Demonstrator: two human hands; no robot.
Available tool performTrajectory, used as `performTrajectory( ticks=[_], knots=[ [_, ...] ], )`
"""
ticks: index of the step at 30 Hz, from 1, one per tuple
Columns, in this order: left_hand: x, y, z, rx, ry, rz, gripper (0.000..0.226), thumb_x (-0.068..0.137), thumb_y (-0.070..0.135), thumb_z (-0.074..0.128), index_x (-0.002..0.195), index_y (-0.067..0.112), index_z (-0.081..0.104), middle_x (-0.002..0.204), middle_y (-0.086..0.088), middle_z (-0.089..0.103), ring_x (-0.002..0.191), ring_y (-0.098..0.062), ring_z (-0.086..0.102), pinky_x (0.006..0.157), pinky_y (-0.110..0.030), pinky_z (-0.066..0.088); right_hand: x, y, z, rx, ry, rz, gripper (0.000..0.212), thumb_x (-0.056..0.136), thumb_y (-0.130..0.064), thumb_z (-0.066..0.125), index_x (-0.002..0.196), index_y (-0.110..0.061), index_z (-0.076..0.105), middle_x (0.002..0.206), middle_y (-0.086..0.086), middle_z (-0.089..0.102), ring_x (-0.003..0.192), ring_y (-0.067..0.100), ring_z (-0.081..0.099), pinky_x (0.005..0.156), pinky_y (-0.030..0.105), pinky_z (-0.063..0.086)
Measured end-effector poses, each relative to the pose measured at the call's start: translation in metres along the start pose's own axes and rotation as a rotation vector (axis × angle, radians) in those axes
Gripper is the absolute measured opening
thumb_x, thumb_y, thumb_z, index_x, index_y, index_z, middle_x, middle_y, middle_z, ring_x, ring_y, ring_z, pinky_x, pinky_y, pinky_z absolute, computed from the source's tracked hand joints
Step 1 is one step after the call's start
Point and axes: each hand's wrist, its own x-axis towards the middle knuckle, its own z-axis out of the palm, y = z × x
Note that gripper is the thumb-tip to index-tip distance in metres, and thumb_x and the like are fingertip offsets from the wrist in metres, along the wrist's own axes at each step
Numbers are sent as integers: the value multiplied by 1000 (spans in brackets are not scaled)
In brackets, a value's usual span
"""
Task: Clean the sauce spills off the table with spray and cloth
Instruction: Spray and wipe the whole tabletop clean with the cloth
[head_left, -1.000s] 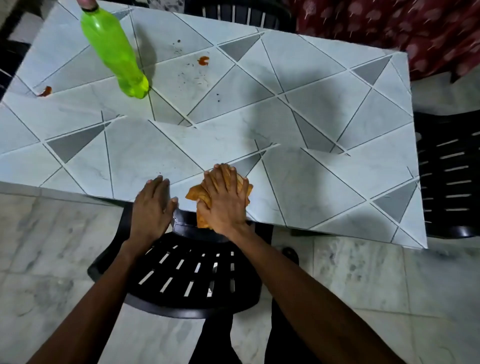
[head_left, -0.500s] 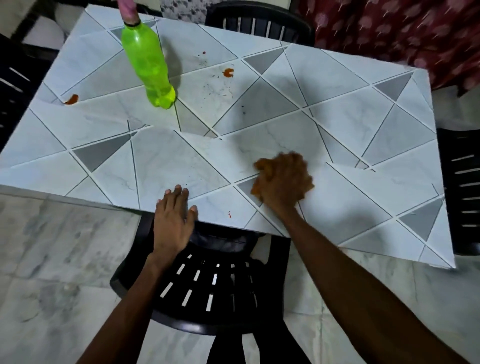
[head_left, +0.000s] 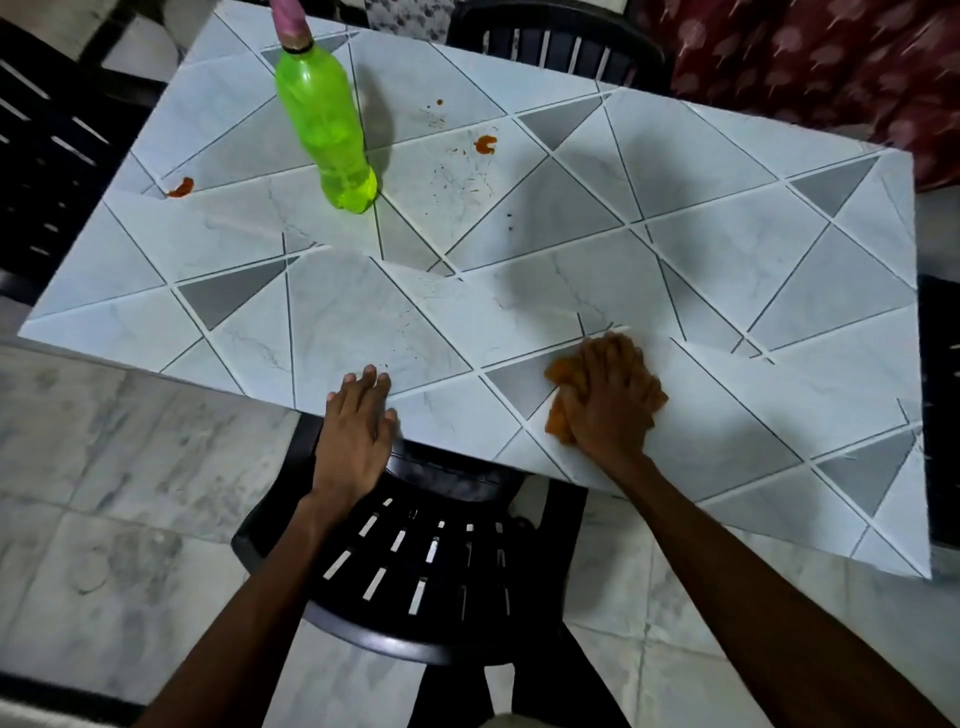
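A: While the right hand (head_left: 608, 397) lies palm-down on the table (head_left: 363, 312), what does it have under it?

B: An orange cloth (head_left: 557, 415), bunched up. The fingers are spread and fairly straight across it, pressing it to the tabletop rather than curling round it. Cloth pokes out at the thumb side and a little past the little finger. The hand is slightly blurred.

A: And the left hand (head_left: 358, 421)?

B: It lies flat, well to the left of the right one, with its fingers straight and close together. The fingertips rest on the table's near edge and the heel hangs past it. It holds nothing.

A: Where are the spills?

B: All beyond the hands. A red-orange blot (head_left: 485, 144) lies far ahead of the right hand and somewhat to its left, with fine specks (head_left: 470, 183) scattered nearer. A small dot (head_left: 439, 102) sits further off still. Another smear (head_left: 181, 187) is far ahead and left of the left hand, near the table's side edge.

A: And the spray?

B: A green bottle (head_left: 324, 124) stands upright ahead of the left hand, between the smear and the blot. Its pink top runs out of view.

A: Anything nearer than the hands?

B: A black slatted chair (head_left: 415, 561), tucked under the table's near edge between the two forearms.
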Motion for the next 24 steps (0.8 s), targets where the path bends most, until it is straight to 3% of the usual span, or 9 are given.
performTrajectory(
  ticks=[2, 6, 10, 12, 14, 17, 19, 21, 24],
  knots=[
    [2, 1, -4, -10, -22, -10, 55, 97, 31, 31, 149, 13, 41, 159, -8, 31, 149, -32, 21, 120, -48, 16, 26, -43, 1, 51, 17, 38, 75, 83, -58, 34, 149, -23, 46, 160, 9, 36, 146, 42, 30, 114, 65, 24],
    [6, -11, -12, 0, -75, 29, 55, 97, 31, 30, 147, 13, 44, 158, -7, 32, 148, -31, 25, 119, -48, 24, -8, -124, 20, -30, -35, -309, 75, 84, -54, 31, 153, -25, 39, 163, 3, 29, 153, 34, 15, 120, 59, 12],
    [8, -17, -21, -14, -87, 56, 57, 93, 32, 30, 143, 13, 50, 155, -6, 39, 145, -29, 33, 116, -37, 30, -74, -118, 27, -23, -44, -457, 68, 88, -50, 44, 153, -30, 40, 165, -4, 27, 154, 29, 16, 120, 57, 16],
    [6, -16, -25, -29, -100, 79, 60, 91, 34, 29, 143, 11, 50, 154, -7, 40, 144, -29, 34, 116, -38, 31, -85, -86, 26, 28, -35, -372, 66, 83, -47, 52, 146, -32, 48, 161, -5, 35, 152, 26, 22, 116, 55, 24],
    [5, -18, -26, -46, -115, 85, 59, 91, 30, 31, 142, 9, 50, 154, -10, 40, 144, -31, 34, 117, -40, 31, -91, -47, 22, 72, 27, -127, 61, 82, -48, 52, 141, -33, 52, 157, -5, 38, 149, 26, 29, 114, 54, 29],
    [6, -26, -29, -60, -141, 119, 57, 91, 27, 35, 142, 5, 50, 153, -13, 39, 144, -33, 34, 117, -41, 30, -87, -6, 12, 58, 116, 284, 68, 85, -56, 34, 145, -29, 49, 159, 2, 36, 142, 37, 36, 110, 57, 31],
    [9, -37, -31, -59, -194, 174, 53, 94, 21, 42, 144, 4, 47, 156, -13, 36, 145, -32, 31, 119, -38, 25, -74, -15, 9, 80, 86, 482, 78, 85, -61, 23, 152, -25, 40, 163, 5, 30, 144, 40, 30, 112, 63, 26],
    [14, -48, -34, -77, -249, 238, 52, 92, 12, 49, 142, 1, 47, 155, -16, 36, 144, -35, 33, 119, -40, 27, -62, -48, 12, 84, 23, 531, 79, 86, -61, 18, 156, -25, 30, 166, 6, 20, 147, 41, 23, 114, 65, 21],
    [21, -58, -43, -132, -297, 276, 50, 87, 12, 50, 134, -3, 56, 145, -22, 48, 133, -40, 47, 113, -44, 37, -65, -131, 26, 36, -35, 342, 77, 87, -59, 15, 154, -25, 32, 166, 11, 19, 147, 44, 23, 114, 64, 21]
  ],
)
